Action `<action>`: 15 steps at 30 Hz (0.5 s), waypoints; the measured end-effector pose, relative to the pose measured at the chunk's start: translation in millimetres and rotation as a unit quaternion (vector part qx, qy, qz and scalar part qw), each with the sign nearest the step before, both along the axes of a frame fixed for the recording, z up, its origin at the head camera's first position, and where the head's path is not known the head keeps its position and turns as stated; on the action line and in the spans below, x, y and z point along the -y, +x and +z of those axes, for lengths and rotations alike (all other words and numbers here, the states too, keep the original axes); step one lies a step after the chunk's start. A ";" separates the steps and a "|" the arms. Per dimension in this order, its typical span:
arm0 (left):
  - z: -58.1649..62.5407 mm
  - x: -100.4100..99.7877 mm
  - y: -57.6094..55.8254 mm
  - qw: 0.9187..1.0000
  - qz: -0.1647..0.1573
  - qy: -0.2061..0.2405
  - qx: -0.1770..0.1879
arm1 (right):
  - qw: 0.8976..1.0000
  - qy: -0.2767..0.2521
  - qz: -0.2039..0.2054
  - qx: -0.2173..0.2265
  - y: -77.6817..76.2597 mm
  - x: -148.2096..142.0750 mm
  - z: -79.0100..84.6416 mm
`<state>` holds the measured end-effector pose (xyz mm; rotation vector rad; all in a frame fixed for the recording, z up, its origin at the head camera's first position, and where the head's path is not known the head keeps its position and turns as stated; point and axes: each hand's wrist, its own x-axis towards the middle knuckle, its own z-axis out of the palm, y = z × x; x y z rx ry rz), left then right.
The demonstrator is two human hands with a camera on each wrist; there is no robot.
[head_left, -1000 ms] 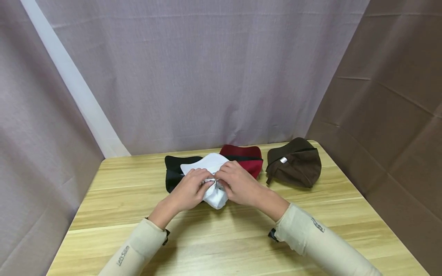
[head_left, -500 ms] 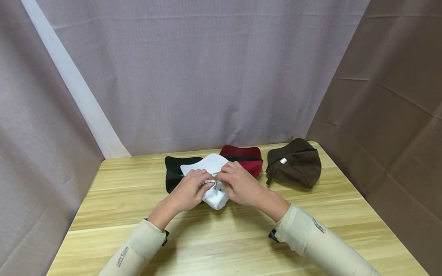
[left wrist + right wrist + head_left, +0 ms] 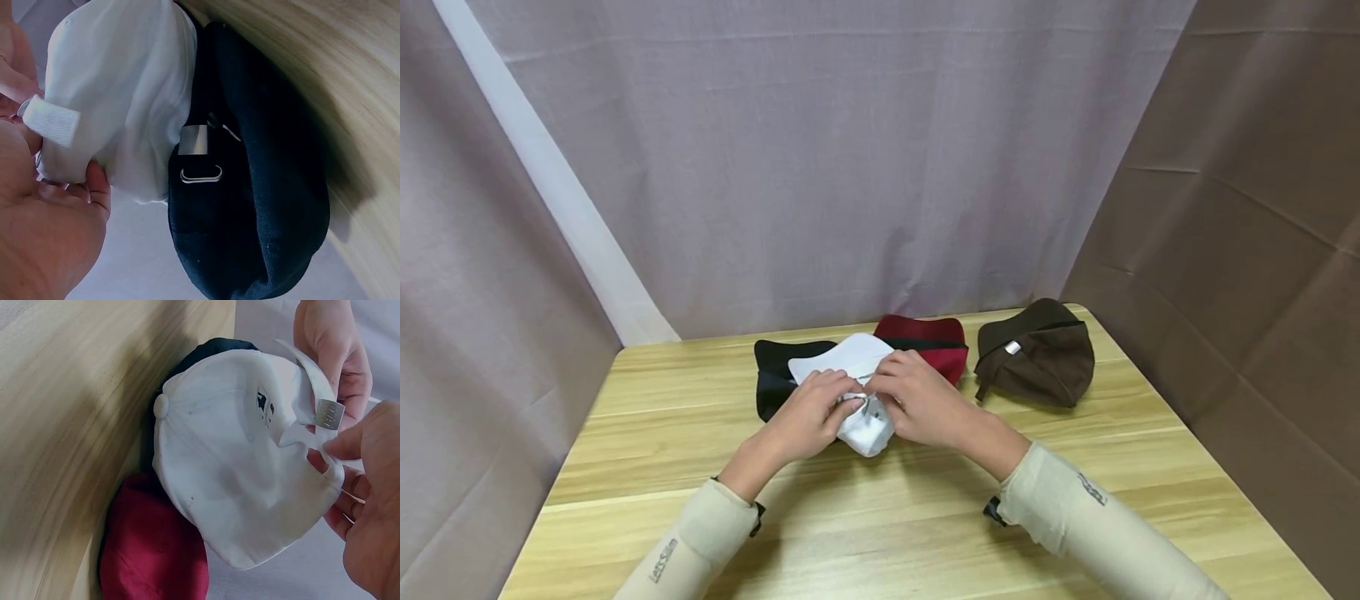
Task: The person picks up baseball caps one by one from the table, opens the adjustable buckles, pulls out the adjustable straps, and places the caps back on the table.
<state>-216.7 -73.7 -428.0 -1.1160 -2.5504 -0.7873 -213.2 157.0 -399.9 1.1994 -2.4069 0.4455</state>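
Both hands hold a white baseball cap (image 3: 867, 433) above the table, its brim (image 3: 842, 357) pointing away. My left hand (image 3: 812, 412) pinches the cap's back edge near the strap; its thumb and fingers show on the cloth in the left wrist view. In the right wrist view, the thumb and fingers of my right hand (image 3: 375, 487) grip the strap end beside a metal buckle (image 3: 329, 415). The strap's white end (image 3: 55, 121) sticks out in the left wrist view. A black cap (image 3: 250, 187) lies just behind and left of the white one.
On the wooden table (image 3: 880, 533), a red cap (image 3: 943, 360) sits behind the right hand, partly covered. Farther right lies a dark brown cap (image 3: 1037, 358) with a metal buckle. Grey curtain (image 3: 850, 167) closes off the back, brown cloth (image 3: 1240, 250) the right.
The head view has shifted very slightly. Both hands stay at the white cap's back strap, with only small finger movements; the other caps lie as before.
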 end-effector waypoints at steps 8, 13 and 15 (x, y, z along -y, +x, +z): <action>0.2 0.5 0.7 1.000 0.001 0.014 0.007 | 1.000 0.011 0.000 0.007 2.0 3.8 3.4; -1.8 -1.1 0.7 1.000 0.001 0.024 -0.006 | 1.000 0.007 -0.010 0.000 1.7 5.6 1.8; -2.9 -1.2 0.3 1.000 0.004 0.026 -0.009 | 1.000 0.004 -0.011 0.002 1.4 6.0 1.7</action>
